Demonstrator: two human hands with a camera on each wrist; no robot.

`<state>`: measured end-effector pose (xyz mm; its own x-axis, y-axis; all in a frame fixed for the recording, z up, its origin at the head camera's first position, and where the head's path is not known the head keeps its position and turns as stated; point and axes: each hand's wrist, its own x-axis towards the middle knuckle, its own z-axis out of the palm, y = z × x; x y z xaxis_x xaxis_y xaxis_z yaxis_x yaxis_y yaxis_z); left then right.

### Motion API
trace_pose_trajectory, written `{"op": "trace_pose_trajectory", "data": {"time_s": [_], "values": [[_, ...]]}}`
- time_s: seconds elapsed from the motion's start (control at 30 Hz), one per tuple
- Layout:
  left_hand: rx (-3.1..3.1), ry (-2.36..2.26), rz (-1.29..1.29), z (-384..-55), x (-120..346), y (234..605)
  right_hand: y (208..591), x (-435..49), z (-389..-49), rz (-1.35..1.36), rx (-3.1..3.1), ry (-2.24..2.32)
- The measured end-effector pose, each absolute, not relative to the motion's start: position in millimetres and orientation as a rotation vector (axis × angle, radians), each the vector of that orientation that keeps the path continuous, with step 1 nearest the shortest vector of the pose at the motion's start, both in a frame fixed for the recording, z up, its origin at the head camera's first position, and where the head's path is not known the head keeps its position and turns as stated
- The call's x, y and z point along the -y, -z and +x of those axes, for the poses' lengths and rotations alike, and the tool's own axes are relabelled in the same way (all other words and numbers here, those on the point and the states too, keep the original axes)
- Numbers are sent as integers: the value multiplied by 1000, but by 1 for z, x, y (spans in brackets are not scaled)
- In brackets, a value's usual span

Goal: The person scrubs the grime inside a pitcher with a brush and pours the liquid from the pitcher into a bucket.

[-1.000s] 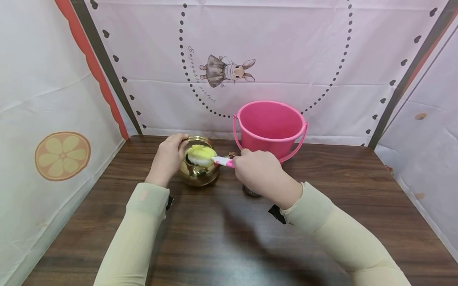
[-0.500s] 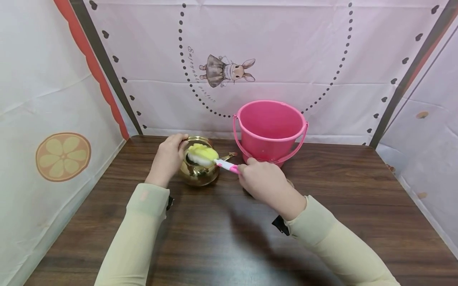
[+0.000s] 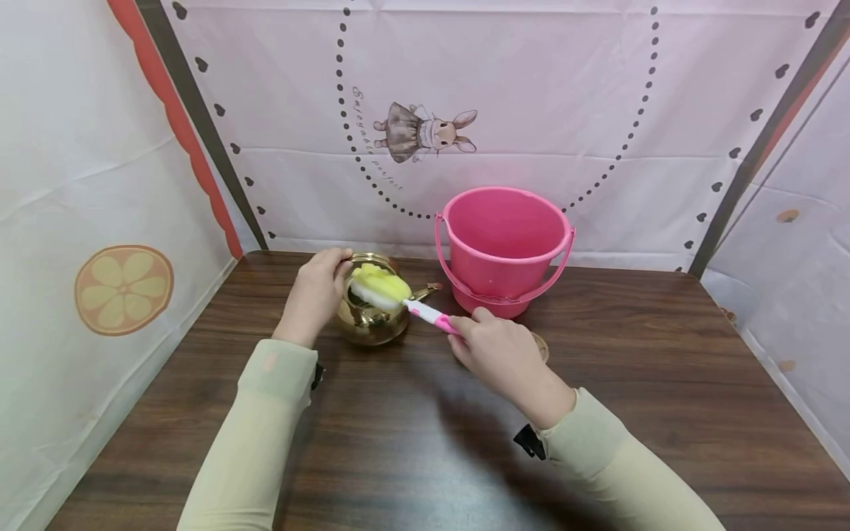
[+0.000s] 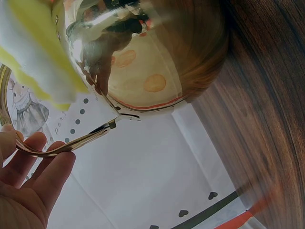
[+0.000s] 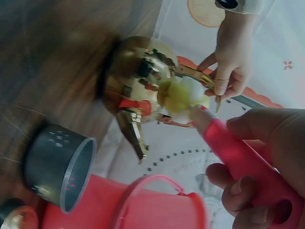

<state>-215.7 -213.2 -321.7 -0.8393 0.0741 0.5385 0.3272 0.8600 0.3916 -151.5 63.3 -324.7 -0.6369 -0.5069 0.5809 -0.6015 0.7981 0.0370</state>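
A shiny brass kettle (image 3: 369, 328) stands on the table with its spout (image 3: 425, 290) toward the bucket. My left hand (image 3: 315, 296) grips the kettle's arched handle (image 4: 88, 139), fingers and thumb curled round the metal. In my right hand (image 3: 506, 361) is the pink-and-white handle (image 5: 238, 160) of a sponge brush. Its yellow-and-white sponge head (image 3: 380, 286) is at the kettle's open top, under the arched handle; how deep it goes in cannot be told.
A pink bucket (image 3: 494, 276) stands at the back, right of the kettle. Near it, a dark metal cup (image 5: 57, 164) shows in the right wrist view. A small round object (image 5: 20, 218) with an orange-brown rim lies beside the cup. Printed cloth (image 3: 544, 88) surrounds the wooden table (image 3: 372, 442).
My right hand has drawn back down and to the right, with the brush handle tilting and the sponge head shifting slightly right. The left hand keeps its grip on the kettle handle.
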Motion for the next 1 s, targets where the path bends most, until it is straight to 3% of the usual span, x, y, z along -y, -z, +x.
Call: {"op": "trace_pose_trajectory", "data": {"time_s": [1.0], "values": [[2512,662,-282,-216,213,322,352,-77,-159,846,2400,-470]]}}
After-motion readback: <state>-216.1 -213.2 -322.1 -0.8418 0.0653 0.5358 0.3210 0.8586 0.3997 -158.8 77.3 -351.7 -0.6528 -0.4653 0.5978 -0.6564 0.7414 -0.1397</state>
